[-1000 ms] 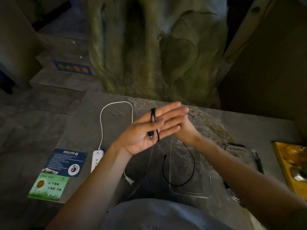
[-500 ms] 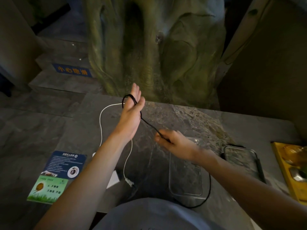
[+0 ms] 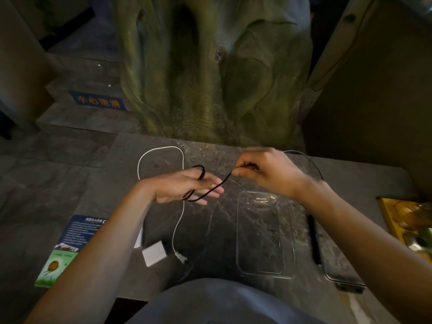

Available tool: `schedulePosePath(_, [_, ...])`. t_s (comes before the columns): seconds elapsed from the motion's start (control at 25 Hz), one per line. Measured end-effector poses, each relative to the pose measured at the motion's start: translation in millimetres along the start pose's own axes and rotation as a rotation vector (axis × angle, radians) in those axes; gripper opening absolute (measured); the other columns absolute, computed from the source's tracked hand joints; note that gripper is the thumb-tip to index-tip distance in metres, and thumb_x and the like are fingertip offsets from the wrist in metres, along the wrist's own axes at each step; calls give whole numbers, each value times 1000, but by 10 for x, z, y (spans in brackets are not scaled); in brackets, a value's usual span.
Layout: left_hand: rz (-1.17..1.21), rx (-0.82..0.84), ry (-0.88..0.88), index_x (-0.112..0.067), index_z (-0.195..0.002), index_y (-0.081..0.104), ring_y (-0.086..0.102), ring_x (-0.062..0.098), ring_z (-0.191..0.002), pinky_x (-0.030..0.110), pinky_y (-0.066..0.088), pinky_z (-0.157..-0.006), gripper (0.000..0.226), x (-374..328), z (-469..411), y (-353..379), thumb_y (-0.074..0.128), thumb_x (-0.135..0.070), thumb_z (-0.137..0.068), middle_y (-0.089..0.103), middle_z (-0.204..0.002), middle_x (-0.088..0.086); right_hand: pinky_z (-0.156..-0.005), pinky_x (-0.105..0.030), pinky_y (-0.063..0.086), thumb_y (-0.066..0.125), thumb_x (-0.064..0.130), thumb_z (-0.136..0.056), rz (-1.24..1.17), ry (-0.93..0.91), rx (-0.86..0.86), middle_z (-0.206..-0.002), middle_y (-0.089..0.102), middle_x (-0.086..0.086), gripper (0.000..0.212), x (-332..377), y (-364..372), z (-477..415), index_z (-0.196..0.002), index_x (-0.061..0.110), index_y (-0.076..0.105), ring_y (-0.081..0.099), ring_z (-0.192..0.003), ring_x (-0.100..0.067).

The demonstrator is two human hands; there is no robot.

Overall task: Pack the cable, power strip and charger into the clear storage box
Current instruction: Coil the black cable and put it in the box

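Note:
A thin black cable [image 3: 211, 191] is looped around the fingers of my left hand [image 3: 184, 188], which is held flat above the stone table. My right hand [image 3: 268, 170] pinches the same cable at its far end, and the rest of it arcs away behind that wrist. The clear storage box [image 3: 264, 235] lies open on the table below my right hand. A small white charger [image 3: 154, 253] sits near the front edge, with a white cord [image 3: 180, 220] beside it. The white power strip [image 3: 139, 238] is mostly hidden under my left forearm.
The box lid [image 3: 336, 274], with a dark rim, lies to the right of the box. A blue and green leaflet [image 3: 67, 249] lies at the left. A yellow tray [image 3: 406, 225] sits at the right edge. A rock-like tree trunk [image 3: 210, 78] rises behind the table.
My left hand has turned flat and dropped lower. My right hand has moved up and right, carrying the cable over my left fingers into another loop.

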State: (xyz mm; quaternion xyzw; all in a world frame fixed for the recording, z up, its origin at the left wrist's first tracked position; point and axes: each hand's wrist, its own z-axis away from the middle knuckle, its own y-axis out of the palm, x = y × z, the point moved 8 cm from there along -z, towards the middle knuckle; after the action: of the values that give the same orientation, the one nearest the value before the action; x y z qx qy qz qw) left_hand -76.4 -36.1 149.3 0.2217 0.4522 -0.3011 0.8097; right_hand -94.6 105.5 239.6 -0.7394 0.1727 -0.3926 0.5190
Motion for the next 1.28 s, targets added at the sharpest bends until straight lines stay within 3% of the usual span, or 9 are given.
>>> schedulePosePath(0.16, [112,345,41,2,-137,41,56,37,-121,40,54,-89,54,-103,124,377,31,-33,-98,54,-135,24,-65,-33,50,60,41,-89,-63,-55,-155,-85,53,13,22,60,-234,-86,-91,20,66,55,-73,-7])
schedulePosePath(0.32, [92,578,136,5,-135,43,66,30,-106,20,56,-61,62,-285,237,683,36,-42,-96,57,-128,24,-63,-23,44,66,36,-86,-163,-74,-272,-82,53,9,21,99,-347,-200,-87,15,66,52,-69,-5])
schedulePosePath(0.44, [107,665,248,0,-132,47,68,24,-103,19,56,-68,47,-427,281,842,45,-30,-96,63,-124,14,-65,-17,42,64,30,-89,-256,-54,-253,-80,58,4,20,96,-232,-297,-85,10,65,54,-69,-4])
schedulePosePath(0.6, [416,450,479,4,-141,34,54,29,-125,31,49,-95,59,-648,213,723,58,-16,-90,52,-138,16,-61,-16,42,58,15,-95,-353,65,-127,-69,55,9,17,-10,115,-271,-78,14,60,54,-66,-4])
schedulePosePath(0.68, [500,325,630,-1,-143,34,45,26,-133,31,43,-104,52,-770,220,581,44,-11,-93,47,-144,13,-67,-27,49,55,9,-92,-343,147,-97,-72,57,10,14,-112,274,-211,-81,15,60,57,-75,-5])
schedulePosePath(0.88, [607,-124,790,-10,-146,29,35,17,-140,28,30,-114,48,-854,224,76,32,-11,-98,35,-153,8,-62,-21,41,48,30,-99,-329,185,10,-68,56,10,17,-242,545,-16,-88,24,59,54,-63,-2])
schedulePosePath(1.12, [96,-661,652,-19,-151,21,36,0,-133,16,33,-106,57,-579,154,-454,42,-30,-99,37,-149,-7,-55,-19,36,49,35,-98,-240,154,75,-61,50,7,23,-248,508,128,-81,22,57,49,-56,-8])
schedulePosePath(1.2, [-218,-740,526,-28,-151,19,37,3,-134,24,30,-111,61,-497,122,-513,44,-40,-97,35,-144,-16,-56,-21,39,50,36,-98,-207,132,73,-64,54,7,22,-215,448,125,-83,22,58,52,-57,-8])
schedulePosePath(1.28, [-408,-692,410,-26,-151,19,33,14,-140,31,26,-115,59,-422,53,-484,43,-37,-98,33,-151,-7,-58,-22,41,52,36,-97,-156,121,65,-68,58,8,20,-186,376,103,-89,22,63,54,-60,-6])
